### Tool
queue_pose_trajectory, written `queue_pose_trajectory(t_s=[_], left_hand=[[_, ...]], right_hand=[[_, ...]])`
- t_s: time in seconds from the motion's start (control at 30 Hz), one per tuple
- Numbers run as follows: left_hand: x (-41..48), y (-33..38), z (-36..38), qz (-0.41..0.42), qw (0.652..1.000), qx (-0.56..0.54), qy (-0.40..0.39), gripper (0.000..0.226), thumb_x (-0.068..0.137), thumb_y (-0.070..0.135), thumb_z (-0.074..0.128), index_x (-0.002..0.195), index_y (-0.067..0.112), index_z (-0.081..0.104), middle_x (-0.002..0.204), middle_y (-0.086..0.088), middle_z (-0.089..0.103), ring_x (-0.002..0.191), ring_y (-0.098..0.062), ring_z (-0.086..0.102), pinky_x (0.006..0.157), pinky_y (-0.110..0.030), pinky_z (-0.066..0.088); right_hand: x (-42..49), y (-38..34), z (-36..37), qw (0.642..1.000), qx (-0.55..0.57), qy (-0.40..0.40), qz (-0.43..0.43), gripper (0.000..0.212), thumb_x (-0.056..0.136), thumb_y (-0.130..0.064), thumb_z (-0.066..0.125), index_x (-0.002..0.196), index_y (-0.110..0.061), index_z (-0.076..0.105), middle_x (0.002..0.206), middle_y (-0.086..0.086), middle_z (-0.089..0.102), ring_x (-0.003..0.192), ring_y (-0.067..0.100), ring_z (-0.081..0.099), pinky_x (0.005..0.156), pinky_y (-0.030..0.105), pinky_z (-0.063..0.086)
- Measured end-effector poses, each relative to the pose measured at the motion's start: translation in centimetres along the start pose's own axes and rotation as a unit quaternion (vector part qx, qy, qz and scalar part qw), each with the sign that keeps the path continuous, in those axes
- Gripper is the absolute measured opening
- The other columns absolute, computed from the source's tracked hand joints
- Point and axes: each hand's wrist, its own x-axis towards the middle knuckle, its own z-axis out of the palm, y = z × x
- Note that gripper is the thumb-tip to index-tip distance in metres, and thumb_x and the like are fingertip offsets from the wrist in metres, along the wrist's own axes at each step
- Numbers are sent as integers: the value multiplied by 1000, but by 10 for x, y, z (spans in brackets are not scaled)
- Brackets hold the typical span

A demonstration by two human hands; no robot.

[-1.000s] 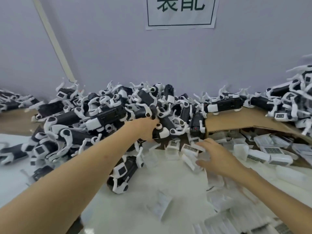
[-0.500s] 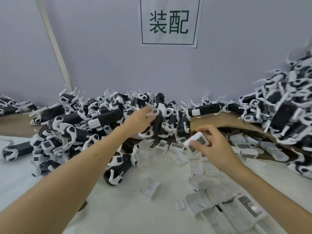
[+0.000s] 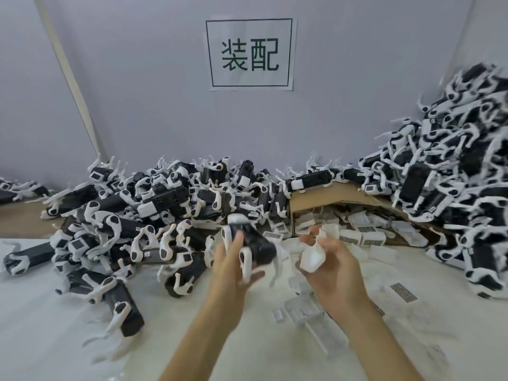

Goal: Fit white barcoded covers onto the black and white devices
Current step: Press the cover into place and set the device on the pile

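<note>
Left hand [image 3: 233, 259] is wrapped round one black and white device [image 3: 254, 243], lifted off the tabletop [image 3: 55, 325] in front of the cardboard box [image 3: 330, 198] and a bit to its left. The palm is underneath and one finger lies across the black body. My read is that this grip keeps the body steady and leaves its near end free for the cover.

Right hand [image 3: 338, 262] is closed on a white cover [image 3: 312, 258], pinched in curled fingers in front of the box. It is near the device but not touching it, so fitting has not started.

Device axis: the long axis runs away from the person and is tilted. The white-capped end is up, toward the left-hand device pile [image 3: 154, 204]. The lower black end angles toward the cover. White clip legs hang off the underside.

Cover orientation: blurred, so I cannot tell which face carries the barcode or which way the opening points.

Supply sits close by:
- Loose barcoded covers [image 3: 362, 232] spill from the box mouth.
- A second device heap [image 3: 453, 188] is stacked right of the box.
- Empty clear bags [image 3: 310, 312] lie in front of the box.

Next step is probably to line the cover's open side up with the device's end and press it home.
</note>
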Motion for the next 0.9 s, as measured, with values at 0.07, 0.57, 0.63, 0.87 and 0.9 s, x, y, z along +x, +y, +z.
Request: queue_pose_trajectory(t_s=[0.07,0.57,0.63,0.87,0.9], left_hand=[[-14,-21,-6,3,1000,-5,14,34,77,45,73,107,35,63,108,5,76,102,-18,73,79,-42,62],[-14,-34,-13,39,997,58,-16,51,106,22,47,120,70,48,111,21,73,94,-5,70,91,-32,56],[-13,-38,-15,53,995,89,-15,60,106,19,48,127,74,36,94,24,72,77,1,65,69,-20,53],[-13,-43,-16,95,990,89,-58,68,95,20,63,146,54,35,81,12,63,69,-4,55,62,-17,44],[-14,-43,-16,97,989,87,-63,68,91,22,63,146,52,37,77,13,62,67,-3,54,59,-15,43]], right_hand=[[-2,10,-2,1000,12,-7,7,28,74,-13,60,102,-12,62,83,4,64,67,14,61,66,31,44],[-16,13,1,997,-62,-48,-11,39,69,-10,64,107,-16,57,86,3,66,75,15,63,72,28,53],[-16,11,-1,995,-74,-66,-9,31,71,-11,63,102,-15,60,95,6,65,81,19,64,72,28,56],[-9,20,-5,990,-135,-16,-22,31,75,-21,71,104,-10,68,95,6,73,86,21,67,79,32,55],[-7,21,-7,985,-170,11,-39,29,76,-22,72,103,-11,70,95,5,73,87,20,68,80,32,56]])
